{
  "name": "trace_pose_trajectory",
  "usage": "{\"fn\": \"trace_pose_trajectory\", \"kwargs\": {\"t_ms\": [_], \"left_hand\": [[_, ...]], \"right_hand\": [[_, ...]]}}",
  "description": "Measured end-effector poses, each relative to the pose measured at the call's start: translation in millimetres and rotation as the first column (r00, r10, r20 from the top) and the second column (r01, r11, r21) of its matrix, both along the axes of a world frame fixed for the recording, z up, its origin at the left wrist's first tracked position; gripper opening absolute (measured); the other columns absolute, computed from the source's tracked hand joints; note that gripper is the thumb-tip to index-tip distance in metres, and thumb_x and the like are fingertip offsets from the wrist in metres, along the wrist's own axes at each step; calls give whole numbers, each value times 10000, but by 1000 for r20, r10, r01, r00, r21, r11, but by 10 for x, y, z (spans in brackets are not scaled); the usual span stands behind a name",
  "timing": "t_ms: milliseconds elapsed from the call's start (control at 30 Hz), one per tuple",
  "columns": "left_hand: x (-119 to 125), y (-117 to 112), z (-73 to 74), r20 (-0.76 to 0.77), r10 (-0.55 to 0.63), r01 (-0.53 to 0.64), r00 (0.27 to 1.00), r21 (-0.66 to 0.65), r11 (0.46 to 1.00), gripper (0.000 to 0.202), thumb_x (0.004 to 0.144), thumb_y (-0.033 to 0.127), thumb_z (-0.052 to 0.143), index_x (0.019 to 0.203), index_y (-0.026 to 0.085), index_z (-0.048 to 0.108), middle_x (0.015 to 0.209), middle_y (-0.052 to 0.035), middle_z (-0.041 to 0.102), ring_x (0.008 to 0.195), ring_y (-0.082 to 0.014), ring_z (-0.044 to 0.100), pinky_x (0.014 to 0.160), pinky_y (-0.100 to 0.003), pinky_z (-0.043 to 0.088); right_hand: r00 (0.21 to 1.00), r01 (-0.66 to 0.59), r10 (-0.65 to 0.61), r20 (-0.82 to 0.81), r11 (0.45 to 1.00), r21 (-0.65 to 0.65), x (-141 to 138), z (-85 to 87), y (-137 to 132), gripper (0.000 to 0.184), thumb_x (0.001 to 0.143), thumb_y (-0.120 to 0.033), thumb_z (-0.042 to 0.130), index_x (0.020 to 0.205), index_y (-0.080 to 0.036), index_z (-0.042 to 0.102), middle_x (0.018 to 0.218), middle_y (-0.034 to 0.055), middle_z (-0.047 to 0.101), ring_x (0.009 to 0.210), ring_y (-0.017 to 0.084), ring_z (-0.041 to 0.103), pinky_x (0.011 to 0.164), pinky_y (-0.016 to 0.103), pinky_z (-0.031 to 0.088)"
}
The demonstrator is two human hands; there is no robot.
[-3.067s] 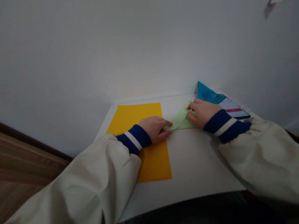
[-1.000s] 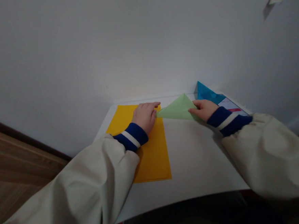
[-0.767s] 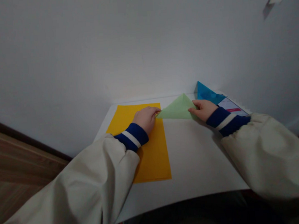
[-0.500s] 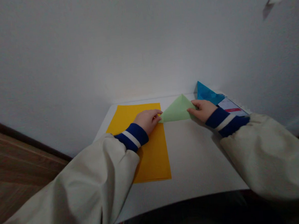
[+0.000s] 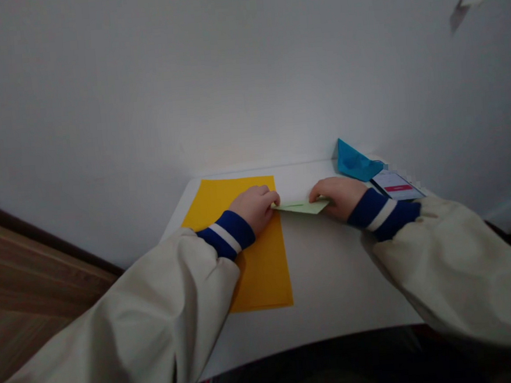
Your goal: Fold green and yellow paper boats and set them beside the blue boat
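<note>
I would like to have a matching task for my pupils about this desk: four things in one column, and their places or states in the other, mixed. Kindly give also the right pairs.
Things
1. green paper
2. yellow paper
3. blue paper
4. phone

Places or states
A. shows a red bar
B. lies flat, partly covered by the left sleeve
C. has the left hand at one end and the right hand at the other
D. folded, close to the wall

Right pairs: 1-C, 2-B, 3-D, 4-A
</note>
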State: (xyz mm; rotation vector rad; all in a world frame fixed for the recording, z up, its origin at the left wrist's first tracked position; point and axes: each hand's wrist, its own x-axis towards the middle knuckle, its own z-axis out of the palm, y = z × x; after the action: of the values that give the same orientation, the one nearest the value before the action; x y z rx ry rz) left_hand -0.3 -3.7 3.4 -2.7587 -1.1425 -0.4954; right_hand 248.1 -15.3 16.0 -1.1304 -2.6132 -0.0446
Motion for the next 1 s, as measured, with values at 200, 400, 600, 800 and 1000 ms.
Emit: {"fn": "trace_pose_trajectory", "kwargs": {"t_ms": [200, 400, 600, 800, 1000], "left_hand": [[43, 25, -18, 66, -234, 239, 970, -84, 967, 288, 827, 378, 525, 990, 165, 631, 938, -101, 597, 875, -215, 538, 817, -372, 430], [89, 34, -92, 50, -295, 299, 954, -206, 932, 453, 916, 363, 340, 1266, 106, 469, 1306, -144, 489, 1221, -223, 423, 1032, -384, 317], [86, 10, -142, -159, -162, 115, 974, -272, 956, 500, 905, 264, 334, 1387, 139, 294, 1466, -99, 276, 1356, -247, 224, 1080, -455, 234], [91, -23, -106, -212, -27, -40, 977, -303, 952, 528, 886, 211, 313, 1403, 123, 261, 1469, -121, 254, 1346, -322, 220, 1032, -562, 257], [95, -21, -118, -199, 142, -193, 970, -265, 945, 585, 914, 417, 302, 1391, 79, 279, 1468, -149, 241, 1343, -346, 211, 1042, -571, 220]], "right_hand": [[986, -22, 14, 167, 999, 43, -101, 20, -78, 286, 751, -136, 511, 979, -238, 649, 1015, 31, 654, 923, 187, 576, 713, 279, 412], [962, -114, 84, 259, 988, 106, -200, -7, -90, 333, 817, -172, 452, 1110, -210, 607, 1110, 61, 645, 936, 213, 579, 755, 330, 429], [975, 11, -18, 221, 999, 30, -162, 43, -101, 340, 720, -184, 515, 1047, -217, 604, 1070, 51, 648, 952, 214, 578, 780, 319, 428], [951, 174, -174, 254, 984, 24, -4, 55, -52, 204, 683, -186, 524, 874, -211, 590, 941, 56, 644, 868, 203, 591, 705, 292, 427], [965, 86, -81, 250, 996, -6, -36, 17, -5, 208, 749, -158, 475, 886, -177, 629, 938, 77, 645, 884, 209, 589, 783, 311, 428]]}}
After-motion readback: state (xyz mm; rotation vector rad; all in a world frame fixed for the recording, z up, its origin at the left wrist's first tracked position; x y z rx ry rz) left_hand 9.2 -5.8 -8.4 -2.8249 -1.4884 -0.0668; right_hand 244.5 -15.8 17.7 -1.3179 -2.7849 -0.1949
